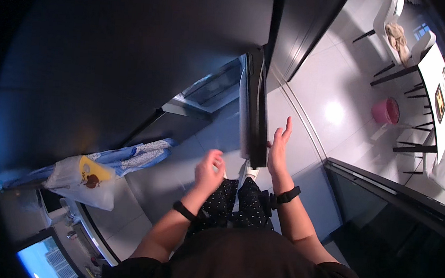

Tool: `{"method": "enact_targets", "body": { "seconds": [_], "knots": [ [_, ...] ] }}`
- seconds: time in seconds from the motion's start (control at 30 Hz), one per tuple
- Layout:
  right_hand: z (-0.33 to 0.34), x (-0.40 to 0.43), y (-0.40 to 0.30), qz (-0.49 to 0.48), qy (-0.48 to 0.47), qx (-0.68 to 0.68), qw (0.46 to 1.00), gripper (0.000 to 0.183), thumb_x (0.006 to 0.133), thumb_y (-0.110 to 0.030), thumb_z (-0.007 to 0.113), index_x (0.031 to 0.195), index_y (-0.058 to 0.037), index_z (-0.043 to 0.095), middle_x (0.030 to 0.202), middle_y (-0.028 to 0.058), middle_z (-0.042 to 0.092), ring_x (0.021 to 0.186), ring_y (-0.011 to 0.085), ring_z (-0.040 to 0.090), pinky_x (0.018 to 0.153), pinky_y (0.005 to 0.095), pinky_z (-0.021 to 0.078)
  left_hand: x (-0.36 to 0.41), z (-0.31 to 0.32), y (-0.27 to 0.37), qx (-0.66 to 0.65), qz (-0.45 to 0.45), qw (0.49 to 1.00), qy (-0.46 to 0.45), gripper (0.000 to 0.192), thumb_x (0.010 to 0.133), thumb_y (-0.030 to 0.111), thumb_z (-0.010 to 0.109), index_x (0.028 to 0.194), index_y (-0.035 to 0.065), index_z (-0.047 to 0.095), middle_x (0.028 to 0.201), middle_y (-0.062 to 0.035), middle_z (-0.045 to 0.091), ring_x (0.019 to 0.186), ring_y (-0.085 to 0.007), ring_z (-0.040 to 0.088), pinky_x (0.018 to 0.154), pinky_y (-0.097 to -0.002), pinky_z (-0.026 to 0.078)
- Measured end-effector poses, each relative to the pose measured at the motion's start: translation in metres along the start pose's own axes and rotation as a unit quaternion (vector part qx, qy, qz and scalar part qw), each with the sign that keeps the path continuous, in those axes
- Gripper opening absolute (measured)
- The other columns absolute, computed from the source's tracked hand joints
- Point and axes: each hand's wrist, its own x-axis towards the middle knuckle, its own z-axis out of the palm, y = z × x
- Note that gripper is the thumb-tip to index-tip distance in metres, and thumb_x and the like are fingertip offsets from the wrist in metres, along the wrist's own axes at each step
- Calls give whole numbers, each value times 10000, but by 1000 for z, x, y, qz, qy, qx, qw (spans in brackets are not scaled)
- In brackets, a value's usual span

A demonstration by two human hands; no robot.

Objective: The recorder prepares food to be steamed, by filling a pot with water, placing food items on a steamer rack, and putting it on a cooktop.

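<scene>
A dark door point(258, 114) stands ajar before me, seen nearly edge-on, on what looks like a refrigerator. Through the gap shows its lit interior point(214, 88) with clear bins or shelves. My right hand point(279, 150) is upright at the door's outer side, fingers extended and the thumb near its edge; whether it touches cannot be told. Left of the door's lower end, my left hand point(209, 172) hangs in the air with loosely bent fingers and nothing visible in it. Both wrists wear black bands.
A white plastic bag point(87, 185) and blue patterned cloth point(140, 156) hang at left. A sliding-door track point(301, 111) crosses the tiled floor. At right are a glass door panel point(380, 204), a pink bucket point(386, 111), white chairs point(389, 19) and a white table point(436, 72).
</scene>
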Motion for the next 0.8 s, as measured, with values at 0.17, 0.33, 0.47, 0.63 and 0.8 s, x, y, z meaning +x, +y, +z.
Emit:
{"method": "enact_targets", "body": {
  "seconds": [0.17,0.33,0.47,0.63,0.8],
  "knots": [
    [-47,50,-10,-119,95,-263,952,586,966,-361,433,1450,-89,243,1496,293,18,1406,395,80,1114,452,175,111,8,-97,6,-54,997,-63,223,795,116,642,984,13,583,963,-141,616,761,-227,625,695,-325,507],
    [-86,101,-34,-130,134,-322,928,642,942,-486,424,1435,-102,272,1481,263,154,1176,418,483,951,421,431,213,31,-165,345,31,938,28,622,740,199,689,1267,-13,434,1369,-220,368,1260,-388,351,1057,-458,312],
    [-114,128,-42,-130,150,-370,908,706,899,-616,394,1422,-150,305,1485,193,210,1168,367,516,924,425,460,265,57,-169,487,-2,873,2,615,729,209,694,1247,21,422,1236,-165,467,1163,-321,469,901,-467,447],
    [-111,139,-42,-150,172,-447,865,706,880,-628,423,1406,-166,330,1455,184,284,1067,342,585,853,427,499,287,62,-190,589,53,805,50,284,769,173,642,1012,60,549,1008,-84,559,1011,-256,569,790,-380,509],
    [-107,137,-45,-161,187,-531,811,685,874,-620,444,1377,-162,364,1443,167,321,886,331,645,766,410,518,273,77,-195,574,58,817,9,159,833,148,535,971,89,587,955,-99,613,908,-275,617,762,-376,524]
  ]
}}
